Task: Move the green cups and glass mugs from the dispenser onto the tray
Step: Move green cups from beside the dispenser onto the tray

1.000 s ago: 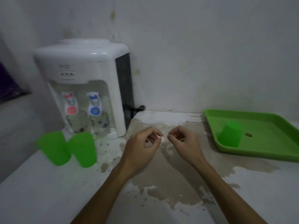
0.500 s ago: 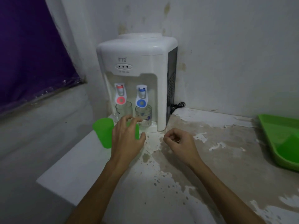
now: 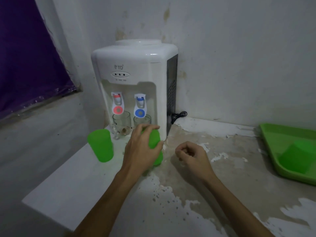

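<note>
A white water dispenser [image 3: 136,69] stands in the corner. Two glass mugs sit under its taps: one [image 3: 121,123] under the red tap, one [image 3: 142,119] under the blue tap, partly hidden by my fingers. Two upside-down green cups stand in front of it. My left hand [image 3: 141,149] is wrapped around the right green cup [image 3: 154,142], which rests on the counter. The other green cup [image 3: 100,145] stands free to the left. My right hand [image 3: 191,155] hovers as a loose fist beside the held cup, holding nothing. A green tray [image 3: 271,141] lies at the right edge with one green cup [image 3: 294,157] on it.
The counter [image 3: 188,194] has peeling paint; its left edge drops off near the left cup. A black power cord [image 3: 179,115] lies behind the dispenser's right side. A purple curtain [image 3: 25,57] covers the window at left.
The view has closed in on the dispenser. My left hand has reached forward and closed around the right green cup. My right hand stayed curled beside it.
</note>
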`<state>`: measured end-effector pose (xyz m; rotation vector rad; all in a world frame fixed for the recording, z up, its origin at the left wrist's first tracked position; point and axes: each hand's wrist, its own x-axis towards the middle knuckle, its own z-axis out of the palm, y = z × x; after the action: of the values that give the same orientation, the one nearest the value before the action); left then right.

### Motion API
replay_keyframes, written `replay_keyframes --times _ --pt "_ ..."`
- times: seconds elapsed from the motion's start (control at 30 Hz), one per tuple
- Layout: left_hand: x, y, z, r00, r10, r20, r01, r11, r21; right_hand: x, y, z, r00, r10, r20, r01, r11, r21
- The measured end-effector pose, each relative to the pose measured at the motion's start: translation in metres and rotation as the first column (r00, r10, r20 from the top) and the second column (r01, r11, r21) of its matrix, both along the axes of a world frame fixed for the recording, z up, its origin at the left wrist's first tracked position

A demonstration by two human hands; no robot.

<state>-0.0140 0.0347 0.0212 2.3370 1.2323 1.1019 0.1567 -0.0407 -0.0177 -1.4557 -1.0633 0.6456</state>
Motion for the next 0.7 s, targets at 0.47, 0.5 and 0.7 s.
replay_keyframes --times 0.47,0.5,0.7 --pt "0.185 -0.079 0.024 0.840 -0.416 0.350 0.426 0.903 0.052 0.109 -0.098 0.015 0.611 -0.143 -0.779 0.138 0.988 -0.073" --pt "0.195 -0.086 0.022 0.824 -0.433 0.365 0.445 0.894 0.056 0.115 -0.106 0.017 0.567 -0.137 -0.812 0.163 0.985 -0.052" --pt "0.253 -0.132 0.009 0.734 -0.556 0.390 0.599 0.801 0.014 0.162 -0.155 0.022 0.449 -0.144 -0.882 0.379 0.924 0.042"
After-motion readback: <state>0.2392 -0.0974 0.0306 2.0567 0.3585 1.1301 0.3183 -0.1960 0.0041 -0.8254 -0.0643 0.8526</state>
